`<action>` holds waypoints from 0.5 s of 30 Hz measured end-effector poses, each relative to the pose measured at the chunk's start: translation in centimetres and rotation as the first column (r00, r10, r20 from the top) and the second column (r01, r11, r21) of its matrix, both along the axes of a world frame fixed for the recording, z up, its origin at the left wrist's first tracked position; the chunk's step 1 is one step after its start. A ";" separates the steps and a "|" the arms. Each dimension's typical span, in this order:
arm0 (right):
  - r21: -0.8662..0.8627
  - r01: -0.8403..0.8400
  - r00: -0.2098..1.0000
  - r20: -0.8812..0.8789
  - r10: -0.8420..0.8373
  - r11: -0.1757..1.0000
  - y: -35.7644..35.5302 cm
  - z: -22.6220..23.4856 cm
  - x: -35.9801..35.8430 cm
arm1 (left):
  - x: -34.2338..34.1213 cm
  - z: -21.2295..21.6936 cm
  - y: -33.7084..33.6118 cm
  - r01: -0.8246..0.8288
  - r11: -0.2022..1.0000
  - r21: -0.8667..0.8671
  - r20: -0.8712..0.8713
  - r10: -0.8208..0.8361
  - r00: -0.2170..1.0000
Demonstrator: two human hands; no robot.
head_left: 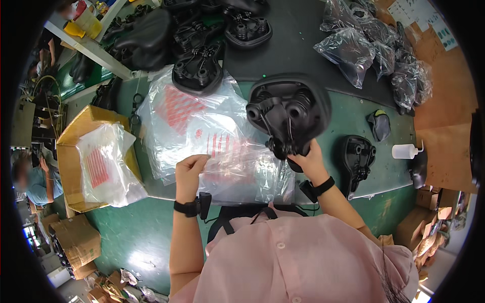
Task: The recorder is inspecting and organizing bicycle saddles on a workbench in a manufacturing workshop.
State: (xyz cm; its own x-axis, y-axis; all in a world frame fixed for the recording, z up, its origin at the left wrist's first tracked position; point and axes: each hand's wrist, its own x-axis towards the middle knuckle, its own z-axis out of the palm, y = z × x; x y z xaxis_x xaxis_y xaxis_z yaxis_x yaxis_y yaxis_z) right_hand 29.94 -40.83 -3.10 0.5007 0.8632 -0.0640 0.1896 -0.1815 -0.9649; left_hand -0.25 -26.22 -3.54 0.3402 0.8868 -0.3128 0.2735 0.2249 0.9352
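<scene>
My right hand (310,162) grips a black bicycle saddle (316,96) by its narrow nose. The saddle is held up with its underside, springs and rails showing. My left hand (190,174) is closed in a pinch at the edge of a clear plastic bag (237,169) with red print. That bag lies over a stack of similar plastic bags (166,136) on the green table. Another black saddle (203,76) rests upside down at the far edge of the stack. To the right of my right hand, a further saddle (356,160) lies underside up.
A cardboard box (68,166) with printed plastic bags stands at left. Several black saddles (144,40) are piled at the far left, and bagged saddles (353,53) at the far right. A white squeeze bottle (405,151) and a small grey pouch (379,126) lie at right.
</scene>
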 end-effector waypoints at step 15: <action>-0.308 -0.427 0.732 0.434 0.525 0.850 -0.8 -2.3 -4.1 | 5.2 4.0 -2.8 -0.224 0.975 0.006 0.201 0.218 0.955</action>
State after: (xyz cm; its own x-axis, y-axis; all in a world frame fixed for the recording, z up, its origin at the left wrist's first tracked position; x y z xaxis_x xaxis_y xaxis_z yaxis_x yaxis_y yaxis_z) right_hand 25.80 -41.59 -5.41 0.0320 0.9942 -0.1026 0.7284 -0.0935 -0.6788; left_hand 4.98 -29.03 0.42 0.1872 0.9544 -0.2326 0.0289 0.2313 0.9724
